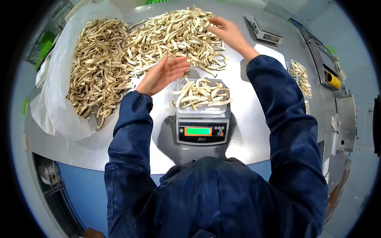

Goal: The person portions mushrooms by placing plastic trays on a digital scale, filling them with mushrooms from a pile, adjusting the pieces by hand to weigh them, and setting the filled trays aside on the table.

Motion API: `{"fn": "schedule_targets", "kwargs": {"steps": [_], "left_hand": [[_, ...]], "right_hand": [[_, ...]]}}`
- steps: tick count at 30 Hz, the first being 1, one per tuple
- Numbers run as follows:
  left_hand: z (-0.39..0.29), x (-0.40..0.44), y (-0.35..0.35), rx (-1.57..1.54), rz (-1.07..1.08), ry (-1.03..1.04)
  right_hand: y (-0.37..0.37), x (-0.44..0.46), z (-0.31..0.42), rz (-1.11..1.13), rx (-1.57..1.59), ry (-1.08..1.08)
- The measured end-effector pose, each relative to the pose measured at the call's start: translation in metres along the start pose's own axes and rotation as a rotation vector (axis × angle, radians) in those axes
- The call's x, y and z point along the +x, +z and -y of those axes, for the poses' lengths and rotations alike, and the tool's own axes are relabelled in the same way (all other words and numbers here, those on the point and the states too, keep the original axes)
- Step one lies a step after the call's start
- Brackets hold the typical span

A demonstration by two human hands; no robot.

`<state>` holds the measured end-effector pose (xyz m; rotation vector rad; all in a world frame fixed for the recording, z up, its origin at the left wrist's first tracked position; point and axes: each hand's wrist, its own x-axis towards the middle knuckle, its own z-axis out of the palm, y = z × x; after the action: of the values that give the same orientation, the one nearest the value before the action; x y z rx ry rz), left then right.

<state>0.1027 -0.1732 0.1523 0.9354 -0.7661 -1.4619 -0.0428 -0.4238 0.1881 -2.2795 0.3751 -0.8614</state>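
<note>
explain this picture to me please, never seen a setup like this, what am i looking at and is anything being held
There is no robot here: one camera on a person's head looks down at their own arms and bare hands. On the metal table stands a scale with a clear tray of pale, mushroom-like pieces on top. Beyond it lies a loose pile of similar pieces; to its left, more lie on white plastic. The left hand is open beside the tray, with nothing visibly held. The right hand is at the pile's right edge; whether it grips a piece, I can't tell.
</note>
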Motion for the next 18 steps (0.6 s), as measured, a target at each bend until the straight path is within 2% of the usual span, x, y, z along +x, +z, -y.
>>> {"fn": "schedule_targets", "kwargs": {"steps": [1, 6, 9, 12, 16, 18], "left_hand": [[0.000, -0.008, -0.007, 0.001, -0.021, 0.022], [0.006, -0.068, -0.028, 0.141, -0.279, 0.108], [0.024, -0.095, -0.036, 0.269, -0.432, 0.080], [0.040, -0.103, -0.023, 0.361, -0.468, 0.013], [0.061, -0.094, -0.001, 0.461, -0.376, -0.042], [0.070, -0.088, 0.014, 0.488, -0.315, -0.005]], "right_hand": [[-0.005, -0.003, 0.010, -0.020, 0.080, 0.040], [-0.050, -0.053, 0.032, 0.234, -0.132, 0.067], [-0.059, -0.100, 0.039, 0.259, -0.142, 0.115], [-0.052, -0.133, 0.041, 0.274, -0.135, 0.207], [-0.041, -0.159, 0.040, 0.317, -0.109, 0.277], [-0.036, -0.167, 0.040, 0.333, -0.101, 0.309]]}}
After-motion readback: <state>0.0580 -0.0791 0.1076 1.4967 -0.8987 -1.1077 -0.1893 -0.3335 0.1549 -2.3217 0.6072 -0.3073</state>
